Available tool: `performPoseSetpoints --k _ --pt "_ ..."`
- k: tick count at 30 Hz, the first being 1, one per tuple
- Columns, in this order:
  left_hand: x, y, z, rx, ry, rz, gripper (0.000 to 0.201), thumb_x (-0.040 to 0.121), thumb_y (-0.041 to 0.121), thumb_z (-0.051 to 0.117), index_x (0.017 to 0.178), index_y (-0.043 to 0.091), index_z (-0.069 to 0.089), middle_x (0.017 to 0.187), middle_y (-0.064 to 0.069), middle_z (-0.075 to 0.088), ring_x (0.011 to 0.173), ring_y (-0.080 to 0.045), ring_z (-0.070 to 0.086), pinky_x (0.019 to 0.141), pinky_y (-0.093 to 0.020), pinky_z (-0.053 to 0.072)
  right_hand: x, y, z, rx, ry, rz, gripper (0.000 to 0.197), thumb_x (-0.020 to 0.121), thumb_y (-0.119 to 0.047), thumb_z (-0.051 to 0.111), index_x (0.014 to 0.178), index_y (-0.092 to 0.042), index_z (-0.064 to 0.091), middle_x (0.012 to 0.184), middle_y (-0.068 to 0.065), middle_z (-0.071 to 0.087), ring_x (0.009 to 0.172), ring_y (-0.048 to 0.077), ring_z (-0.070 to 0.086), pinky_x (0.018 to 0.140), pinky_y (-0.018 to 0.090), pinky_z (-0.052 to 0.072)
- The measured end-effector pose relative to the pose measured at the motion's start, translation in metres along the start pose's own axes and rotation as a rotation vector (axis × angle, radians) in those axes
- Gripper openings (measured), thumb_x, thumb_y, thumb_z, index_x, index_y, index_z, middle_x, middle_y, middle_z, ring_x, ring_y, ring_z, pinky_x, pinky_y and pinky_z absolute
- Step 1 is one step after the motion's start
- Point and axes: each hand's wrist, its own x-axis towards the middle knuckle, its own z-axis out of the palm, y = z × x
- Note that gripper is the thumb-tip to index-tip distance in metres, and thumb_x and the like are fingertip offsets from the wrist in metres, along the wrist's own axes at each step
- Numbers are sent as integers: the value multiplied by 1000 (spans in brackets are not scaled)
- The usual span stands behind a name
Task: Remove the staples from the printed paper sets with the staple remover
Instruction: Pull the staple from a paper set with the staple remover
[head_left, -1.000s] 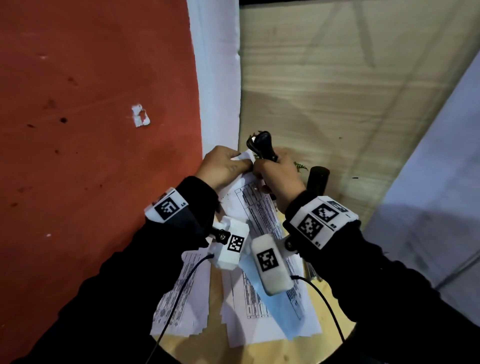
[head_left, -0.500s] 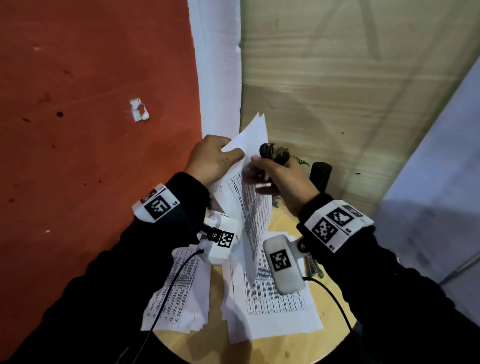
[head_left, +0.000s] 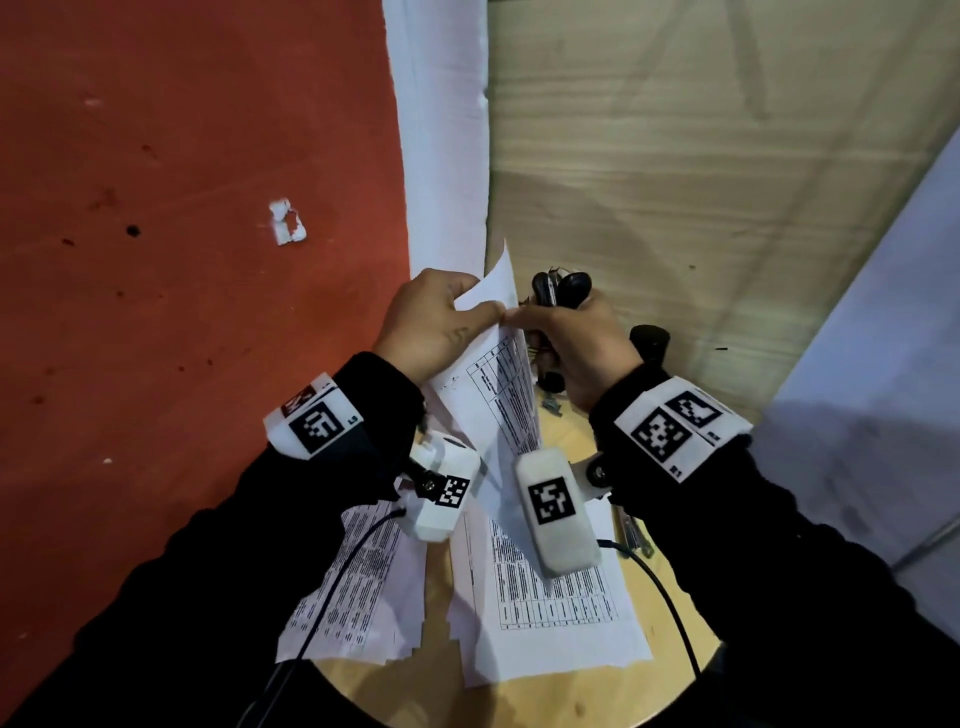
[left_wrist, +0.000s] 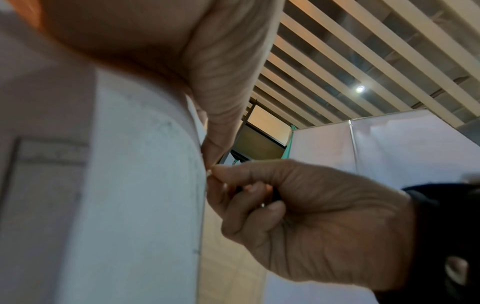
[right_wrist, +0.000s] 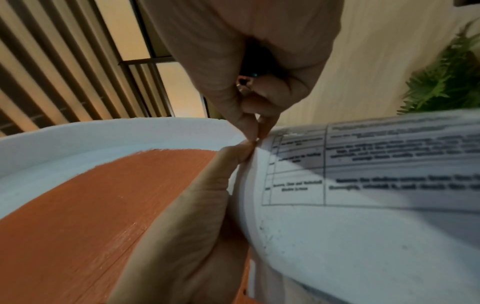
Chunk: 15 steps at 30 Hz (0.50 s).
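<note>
Paper, a white printed stapled set (head_left: 498, 395), has been lifted upright, pinched by left hand (head_left: 431, 327); right hand (head_left: 571, 348), gripping black staple remover (head_left: 561, 288), now pinches at the corner — staple seemingly being plucked.

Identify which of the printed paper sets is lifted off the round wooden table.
The white printed set pinched between the left hand and right hand; the two other printed sets lie flat.
</note>
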Motion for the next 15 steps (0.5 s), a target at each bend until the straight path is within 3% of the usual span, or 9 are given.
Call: performPoseSetpoints --k 2,5,7,8,10,13,15 --pt "-1 1 3 23 26 10 49 69 46 57 81 -1 66 73 -18 64 70 -27 60 75 -47 54 -2 -4 0 -6 -9 -17 32 76 12 58 62 -12 42 40 -7 39 30 3 31 34 12 22" --pt "0 3 6 -92 38 -18 50 62 51 60 80 5 70 81 -24 69 74 -30 66 75 -52 54 -2 -5 4 -25 2 -70 29 73 9 59 62 -12 43 54 3 41 38 6 37 37 14 28" --pt "1 3 8 -134 37 -79 44 56 50 59 69 9 68 70 -24 65 65 -24 59 68 -44 51 -2 -2 7 -144 40 -199 22 67 -4 65 66 -16 47 63 3 50 53 12 47 48 21 39" --pt "1 4 8 -152 33 -108 39 53 49 57 60 12 66 62 -18 60 61 -22 54 64 -37 45 -2 0 7 -249 48 -285 22 67 -7 66 70 -18 47 64 -2 51 57 12 48 53 22 39" --pt "4 3 9 -204 25 -148 33 50 50 59 53 18 64 60 -10 57 62 -20 51 66 -36 42 -5 0 7 -506 48 -455 22 76 -3 63 79 -16 46 65 -8 48 59 13 45 52 19 33" --pt "5 0 6 -292 -4 -185 56 51 49 68 73 -2 67 81 -26 69 77 -24 56 82 -52 49 -9 1 3 -732 37 -676 15 77 2 58 90 -2 51 72 8 57 67 28 51 54 29 27" --pt "3 2 4 -316 -37 -196 65 53 44 70 86 -12 64 83 -27 65 78 -24 54 75 -43 47 -8 1 2 -722 1 -684 14 78 4 57 86 -5 50 68 2 54 62 24 47 52 27 24"
